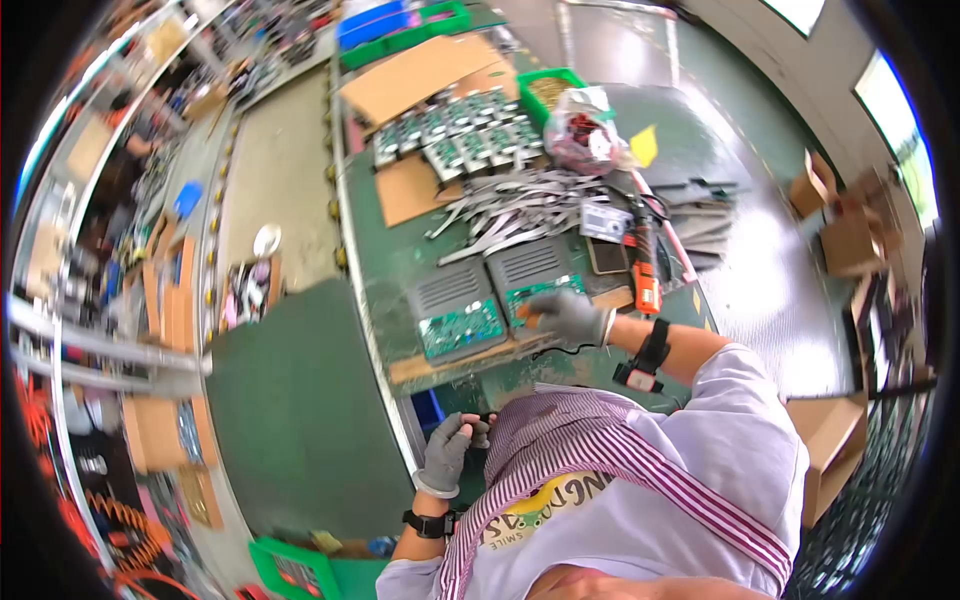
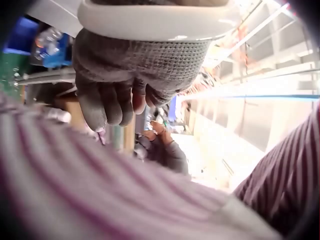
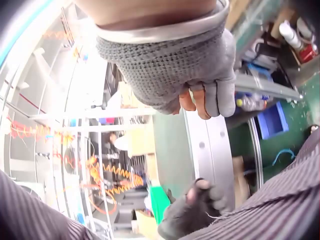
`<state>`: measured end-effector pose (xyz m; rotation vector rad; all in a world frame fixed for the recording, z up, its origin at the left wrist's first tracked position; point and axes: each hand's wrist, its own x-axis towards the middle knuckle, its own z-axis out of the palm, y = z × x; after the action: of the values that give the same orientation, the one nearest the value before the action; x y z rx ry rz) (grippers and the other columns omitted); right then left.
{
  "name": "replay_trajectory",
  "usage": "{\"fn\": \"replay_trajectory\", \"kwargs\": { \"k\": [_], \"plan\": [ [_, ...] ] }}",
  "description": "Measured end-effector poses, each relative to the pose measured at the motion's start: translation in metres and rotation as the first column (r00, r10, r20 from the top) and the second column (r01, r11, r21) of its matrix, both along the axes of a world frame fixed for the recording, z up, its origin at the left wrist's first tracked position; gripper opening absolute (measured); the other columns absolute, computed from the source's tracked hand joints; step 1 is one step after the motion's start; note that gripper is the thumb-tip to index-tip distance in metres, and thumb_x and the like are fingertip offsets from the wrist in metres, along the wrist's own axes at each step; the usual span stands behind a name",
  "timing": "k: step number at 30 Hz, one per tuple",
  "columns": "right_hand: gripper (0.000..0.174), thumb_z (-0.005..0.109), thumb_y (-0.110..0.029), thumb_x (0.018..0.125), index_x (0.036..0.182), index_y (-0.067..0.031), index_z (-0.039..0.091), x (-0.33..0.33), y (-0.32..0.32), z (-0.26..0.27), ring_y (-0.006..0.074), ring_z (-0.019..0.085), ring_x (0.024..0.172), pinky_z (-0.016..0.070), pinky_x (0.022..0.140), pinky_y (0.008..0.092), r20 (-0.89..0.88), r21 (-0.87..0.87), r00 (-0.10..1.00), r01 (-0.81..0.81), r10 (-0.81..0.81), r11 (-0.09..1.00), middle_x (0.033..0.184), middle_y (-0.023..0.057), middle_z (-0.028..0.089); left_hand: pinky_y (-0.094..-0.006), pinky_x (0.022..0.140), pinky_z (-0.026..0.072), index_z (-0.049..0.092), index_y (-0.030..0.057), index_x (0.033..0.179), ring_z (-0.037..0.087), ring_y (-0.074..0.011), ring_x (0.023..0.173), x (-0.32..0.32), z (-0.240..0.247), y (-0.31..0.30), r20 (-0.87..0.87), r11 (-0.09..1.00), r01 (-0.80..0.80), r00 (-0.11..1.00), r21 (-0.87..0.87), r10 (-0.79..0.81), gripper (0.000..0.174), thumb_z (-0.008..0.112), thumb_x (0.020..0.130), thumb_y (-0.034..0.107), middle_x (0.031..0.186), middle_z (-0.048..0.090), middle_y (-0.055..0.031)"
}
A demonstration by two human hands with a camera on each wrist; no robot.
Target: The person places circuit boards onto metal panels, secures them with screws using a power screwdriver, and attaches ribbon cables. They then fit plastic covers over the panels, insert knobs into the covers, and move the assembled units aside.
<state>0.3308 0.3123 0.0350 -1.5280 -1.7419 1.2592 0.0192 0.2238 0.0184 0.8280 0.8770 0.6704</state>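
Green circuit board (image 1: 548, 290), partly hidden by the gloved right hand (image 1: 575, 318), fingers loosely curled and empty

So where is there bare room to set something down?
Bare: the wide green surface left of the metal rail, and a narrower green strip between that rail and the gray housings. Beyond the housings it is crowded: gray bands, circuit boards, a bag.

Passage we note: over green surface (image 1: 290, 400), left side | obstacles we list, beyond dark trays (image 1: 452, 287): strip heap (image 1: 500, 212), plastic bag (image 1: 580, 135) | right of trays: orange tool (image 1: 646, 272) | near side: striped apron (image 1: 560, 425)
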Motion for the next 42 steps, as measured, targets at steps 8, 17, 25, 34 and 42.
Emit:
{"fn": "replay_trajectory", "kwargs": {
  "k": [8, 17, 25, 34, 42],
  "plan": [
    [0.02, 0.057, -0.015, 0.079, 0.096, -0.011, 0.066, 0.244, 0.096, 0.049, 0.0152, 0.061, 0.07, 0.047, 0.068, 0.0276, 0.1, 0.363, 0.602, 0.719, -0.792, 0.592, 0.078, 0.0089, 0.065, -0.0268, 0.067, 0.047, 0.053, -0.0009, 0.101, 0.057, -0.0152, 0.07, 0.079, 0.027, 0.058, -0.052, 0.985, 0.155, 0.986, -0.077, -0.159, 0.025, 0.05, 0.088, 0.021, 0.086, 0.06, -0.0088],
    [0.024, 0.051, -0.015, 0.078, 0.098, -0.0142, 0.065, 0.354, 0.296, 0.012, 0.0303, 0.061, 0.088, 0.0468, 0.079, 0.0357, 0.495, 0.309, 0.604, 0.549, -0.624, 0.776, 0.096, 0.0154, 0.062, -0.031, 0.072, 0.0484, 0.051, -0.0027, 0.103, 0.058, -0.0186, 0.076, 0.139, 0.007, 0.057, -0.252, 0.937, -0.166, 0.964, -0.307, 0.088, 0.028, 0.052, 0.088, 0.02, 0.089, 0.06, -0.0119],
    [0.032, 0.047, -0.03, 0.085, 0.1, -0.0066, 0.063, 0.363, 0.41, -0.065, 0.0335, 0.055, 0.102, 0.0472, 0.082, 0.0421, 0.626, 0.041, 0.571, 0.656, -0.531, 0.754, 0.108, 0.0189, 0.058, -0.0308, 0.074, 0.0483, 0.051, -0.0033, 0.105, 0.058, -0.0187, 0.082, 0.182, 0.016, 0.058, -0.247, 0.903, -0.296, 0.943, -0.311, 0.224, 0.025, 0.049, 0.089, 0.016, 0.091, 0.06, -0.0122],
    [0.024, 0.053, -0.018, 0.08, 0.099, -0.0072, 0.061, 0.376, 0.404, -0.065, 0.0323, 0.056, 0.102, 0.0475, 0.082, 0.0403, 0.742, 0.112, 0.617, 0.27, -0.261, 0.956, 0.106, 0.0181, 0.059, -0.0292, 0.075, 0.0484, 0.05, -0.0051, 0.108, 0.059, -0.0176, 0.082, 0.201, 0.03, 0.076, -0.288, 0.953, -0.186, 0.951, -0.238, 0.114, 0.027, 0.048, 0.09, 0.016, 0.096, 0.061, -0.0127],
    [0.022, 0.052, -0.019, 0.08, 0.096, -0.0078, 0.062, 0.373, 0.394, -0.045, 0.0319, 0.058, 0.097, 0.0478, 0.08, 0.0393, 0.746, 0.083, 0.627, 0.244, -0.223, 0.966, 0.103, 0.0175, 0.06, -0.0292, 0.077, 0.0483, 0.051, -0.0046, 0.108, 0.059, -0.0175, 0.084, 0.197, 0.033, 0.073, -0.233, 0.93, -0.224, 0.96, -0.293, 0.157, 0.027, 0.048, 0.09, 0.016, 0.098, 0.06, -0.012]
  ]
}}
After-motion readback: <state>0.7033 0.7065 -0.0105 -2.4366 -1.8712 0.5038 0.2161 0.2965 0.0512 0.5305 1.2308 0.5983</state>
